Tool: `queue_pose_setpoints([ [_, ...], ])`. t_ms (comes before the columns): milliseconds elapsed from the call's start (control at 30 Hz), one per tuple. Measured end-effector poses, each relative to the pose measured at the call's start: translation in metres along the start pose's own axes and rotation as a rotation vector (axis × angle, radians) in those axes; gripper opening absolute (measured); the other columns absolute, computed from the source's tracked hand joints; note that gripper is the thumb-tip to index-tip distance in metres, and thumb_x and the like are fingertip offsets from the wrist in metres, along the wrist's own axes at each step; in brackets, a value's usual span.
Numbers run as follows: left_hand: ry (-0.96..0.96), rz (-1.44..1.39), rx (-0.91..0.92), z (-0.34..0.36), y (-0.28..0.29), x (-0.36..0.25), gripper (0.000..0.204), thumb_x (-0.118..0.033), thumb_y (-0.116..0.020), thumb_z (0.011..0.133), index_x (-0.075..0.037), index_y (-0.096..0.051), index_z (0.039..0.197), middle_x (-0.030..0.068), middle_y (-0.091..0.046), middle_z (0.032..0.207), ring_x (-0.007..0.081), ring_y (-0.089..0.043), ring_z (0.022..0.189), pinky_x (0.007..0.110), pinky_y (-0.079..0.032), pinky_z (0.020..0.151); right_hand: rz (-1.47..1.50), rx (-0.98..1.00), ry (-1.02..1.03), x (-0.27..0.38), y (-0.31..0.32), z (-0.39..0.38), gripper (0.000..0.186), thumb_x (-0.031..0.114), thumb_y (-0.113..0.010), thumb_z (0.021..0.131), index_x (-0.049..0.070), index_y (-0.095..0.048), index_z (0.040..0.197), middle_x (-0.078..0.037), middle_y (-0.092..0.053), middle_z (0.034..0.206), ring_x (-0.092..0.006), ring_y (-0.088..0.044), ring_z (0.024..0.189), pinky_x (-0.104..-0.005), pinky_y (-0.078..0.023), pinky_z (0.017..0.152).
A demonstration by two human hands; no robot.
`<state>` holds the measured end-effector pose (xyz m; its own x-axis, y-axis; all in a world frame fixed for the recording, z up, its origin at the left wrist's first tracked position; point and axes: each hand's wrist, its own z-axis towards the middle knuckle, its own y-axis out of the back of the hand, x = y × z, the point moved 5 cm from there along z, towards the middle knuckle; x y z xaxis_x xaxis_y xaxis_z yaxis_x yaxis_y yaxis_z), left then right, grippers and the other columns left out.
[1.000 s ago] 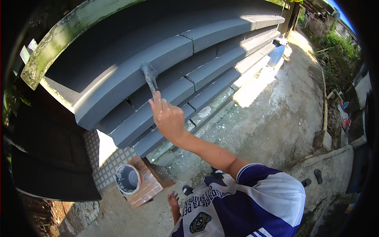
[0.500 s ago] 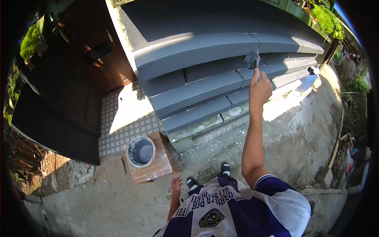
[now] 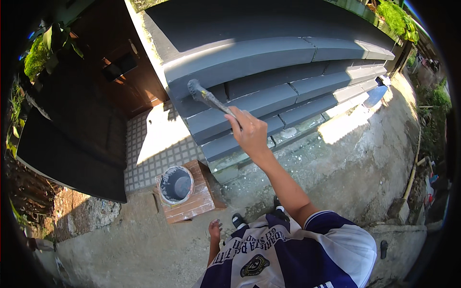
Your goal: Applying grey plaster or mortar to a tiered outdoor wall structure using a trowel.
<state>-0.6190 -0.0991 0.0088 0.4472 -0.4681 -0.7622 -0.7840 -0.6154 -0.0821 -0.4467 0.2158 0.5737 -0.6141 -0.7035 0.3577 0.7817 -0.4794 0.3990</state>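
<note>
My right hand (image 3: 248, 128) is closed round the handle of a paintbrush (image 3: 210, 98) coated in grey. The brush reaches up and left, its bristle end over the left part of the dark grey ledge wall (image 3: 204, 79); whether it touches cannot be made out. Beneath it run the lower grey steps (image 3: 240, 108), with dark joints between their blocks. Low at my side hangs my left hand (image 3: 214, 229), its fingers loosely apart and nothing in them. Near it a paint-smeared bucket (image 3: 176, 186) with grey inside stands on a wooden box (image 3: 192, 211).
A patterned tile floor (image 3: 144, 165) lies left of the steps, before a brown door (image 3: 127, 79) and a large dark panel (image 3: 72, 153). Rough concrete (image 3: 345, 177) spreads around my feet. At the far right are a blue object (image 3: 376, 97), a pole (image 3: 414, 168) and plants.
My right hand has swung left and a little down with the paintbrush, from the right part of the steps to the left part. My left hand still hangs low.
</note>
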Motion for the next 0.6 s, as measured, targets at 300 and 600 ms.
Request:
queue_pose_setpoints([
  [300, -0.043, -0.043, -0.104, -0.015, 0.007, 0.013, 0.029, -0.029, -0.056, 0.099, -0.011, -0.058, 0.121, 0.0048, -0.064, 0.118, 0.0246, -0.064, 0.100, 0.039, -0.051, 0.078, 0.152, -0.524, -0.635, -0.206, 0.041, -0.042, 0.026, 0.024, -0.056, 0.101, -0.001, -0.063, 0.105, -0.009, -0.065, 0.082, -0.0139, -0.056, 0.064, -0.0271, -0.045, 0.059],
  [600, -0.015, -0.093, -0.187, -0.027, -0.009, 0.021, 0.030, -0.030, -0.054, 0.099, -0.011, -0.057, 0.123, 0.0063, -0.063, 0.126, 0.0279, -0.064, 0.108, 0.044, -0.049, 0.086, 0.831, -0.270, -0.631, -0.138, -0.043, -0.057, 0.021, 0.003, -0.048, 0.100, 0.003, -0.034, 0.116, -0.010, -0.060, 0.089, -0.0150, -0.061, 0.074, -0.0282, -0.052, 0.066],
])
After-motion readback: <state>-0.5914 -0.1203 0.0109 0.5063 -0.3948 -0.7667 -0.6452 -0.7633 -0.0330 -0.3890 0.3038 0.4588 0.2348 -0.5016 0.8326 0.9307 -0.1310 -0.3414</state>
